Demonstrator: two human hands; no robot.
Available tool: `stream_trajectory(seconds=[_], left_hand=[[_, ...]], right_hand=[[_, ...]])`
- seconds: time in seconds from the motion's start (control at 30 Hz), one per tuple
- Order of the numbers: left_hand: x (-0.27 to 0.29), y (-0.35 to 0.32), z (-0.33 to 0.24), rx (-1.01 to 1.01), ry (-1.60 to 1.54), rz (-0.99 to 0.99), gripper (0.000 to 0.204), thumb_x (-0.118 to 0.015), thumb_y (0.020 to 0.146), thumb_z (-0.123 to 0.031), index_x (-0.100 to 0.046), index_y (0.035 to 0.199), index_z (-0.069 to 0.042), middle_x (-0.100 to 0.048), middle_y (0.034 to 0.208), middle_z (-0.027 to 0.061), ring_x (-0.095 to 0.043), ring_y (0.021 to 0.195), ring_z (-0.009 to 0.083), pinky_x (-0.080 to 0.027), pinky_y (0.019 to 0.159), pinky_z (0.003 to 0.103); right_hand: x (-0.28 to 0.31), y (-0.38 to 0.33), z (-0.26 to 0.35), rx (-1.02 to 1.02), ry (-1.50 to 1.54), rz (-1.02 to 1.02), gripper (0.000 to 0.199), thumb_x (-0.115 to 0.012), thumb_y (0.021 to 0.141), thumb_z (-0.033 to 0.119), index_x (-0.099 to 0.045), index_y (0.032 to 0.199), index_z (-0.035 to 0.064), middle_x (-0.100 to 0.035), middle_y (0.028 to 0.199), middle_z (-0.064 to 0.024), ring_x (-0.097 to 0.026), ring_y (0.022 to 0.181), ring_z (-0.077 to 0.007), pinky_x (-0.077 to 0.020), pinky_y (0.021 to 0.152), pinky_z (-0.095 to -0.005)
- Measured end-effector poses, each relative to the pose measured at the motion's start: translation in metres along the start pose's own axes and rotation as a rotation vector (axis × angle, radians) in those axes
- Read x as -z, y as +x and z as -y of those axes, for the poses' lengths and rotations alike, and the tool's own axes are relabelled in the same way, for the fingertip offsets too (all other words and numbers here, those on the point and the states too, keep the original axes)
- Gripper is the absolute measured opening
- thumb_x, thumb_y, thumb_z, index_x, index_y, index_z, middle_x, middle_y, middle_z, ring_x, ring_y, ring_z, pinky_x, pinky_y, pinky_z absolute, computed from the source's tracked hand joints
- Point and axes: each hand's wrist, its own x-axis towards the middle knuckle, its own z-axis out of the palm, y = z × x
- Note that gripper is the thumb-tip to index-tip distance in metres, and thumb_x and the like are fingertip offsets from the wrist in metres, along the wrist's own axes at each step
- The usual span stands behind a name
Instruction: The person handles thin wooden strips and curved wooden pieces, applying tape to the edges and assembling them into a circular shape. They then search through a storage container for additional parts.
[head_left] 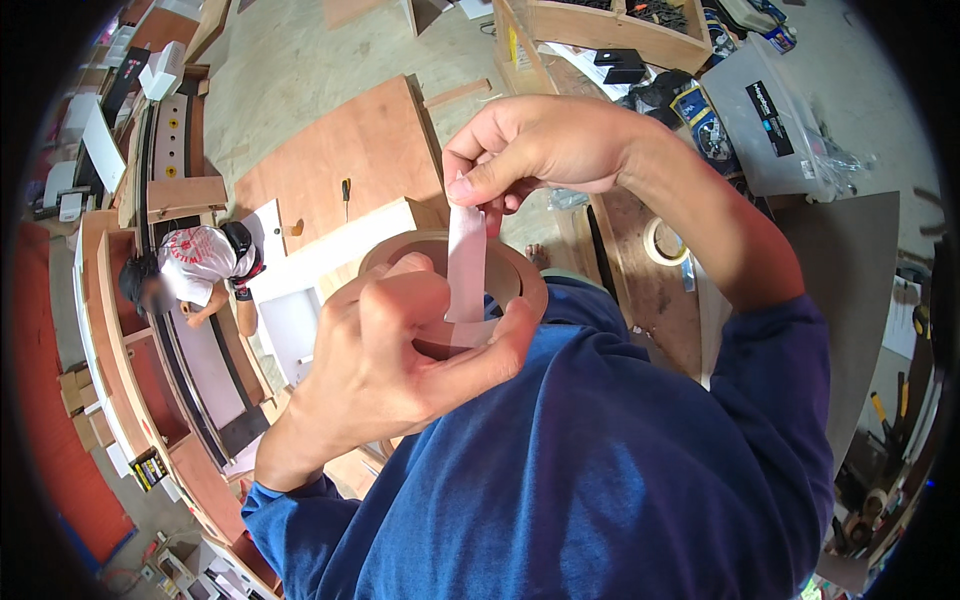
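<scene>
My left hand (400, 345) is closed around a wide roll of brown tape (533, 290), its thumb and fingers gripping the ring. A pale strip (466, 262) rises from the near side of the roll. Above it, my right hand (540, 150) pinches the strip's upper end between thumb and fingers. The strip is stretched upright between both hands. Part of the roll's left side is hidden behind my left fingers.
A person (200, 262) leans over a long curved wooden counter (180, 330) at the left. Behind the roll lie a plywood panel (330, 150) and a screwdriver (346, 195). On the right are another tape roll (663, 242), a clear plastic bin (765, 120) and a wooden tray (580, 25).
</scene>
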Motion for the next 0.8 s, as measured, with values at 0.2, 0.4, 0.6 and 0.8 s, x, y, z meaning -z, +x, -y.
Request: stream_trajectory(seconds=[0.2,0.4,0.6,0.8], left_hand=[[0.008,0.008,-0.002,0.134,-0.08,0.088,0.054,-0.085,0.058,-0.007,-0.078,0.108,-0.026,-0.033,0.093,0.0066,-0.052,0.073,0.0169,-0.045,0.051,0.027],[0.007,0.017,0.004,0.19,-0.299,0.138,0.044,-0.08,0.069,-0.023,-0.071,0.107,-0.001,-0.042,0.1,0.0153,-0.049,0.076,0.0248,-0.044,0.052,0.037],[-0.019,0.006,0.023,0.079,-0.44,-0.121,0.065,-0.082,0.081,-0.022,-0.035,0.124,-0.008,-0.04,0.105,0.0182,-0.04,0.085,0.0221,-0.041,0.073,0.04],[-0.019,0.009,0.026,0.366,-0.523,-0.023,0.077,-0.074,0.09,-0.009,-0.018,0.141,-0.001,-0.05,0.115,0.0231,-0.066,0.096,0.0294,-0.056,0.073,0.036]], right_hand=[[-0.003,-0.006,0.009,0.075,-0.246,-0.115,0.02,-0.067,0.1,0.022,-0.071,0.094,0.0039,-0.069,0.085,-0.001,-0.062,0.078,-0.0083,-0.0478,0.073,-0.0256],[-0.01,-0.017,0.029,0.222,-0.432,-0.233,0.022,-0.066,0.1,0.022,-0.069,0.093,0.0018,-0.067,0.081,-0.003,-0.059,0.076,-0.0086,-0.0472,0.071,-0.0275],[-0.025,-0.026,0.043,0.39,-0.672,-0.396,0.012,-0.066,0.095,0.013,-0.065,0.093,0.001,-0.067,0.081,-0.0076,-0.064,0.077,-0.0162,-0.0489,0.072,-0.0328],[-0.049,-0.029,0.04,0.747,-1.111,-0.601,0.009,-0.07,0.086,0.01,-0.064,0.092,0.0049,-0.066,0.083,-0.0102,-0.063,0.075,-0.0305,-0.0473,0.069,-0.0385]])
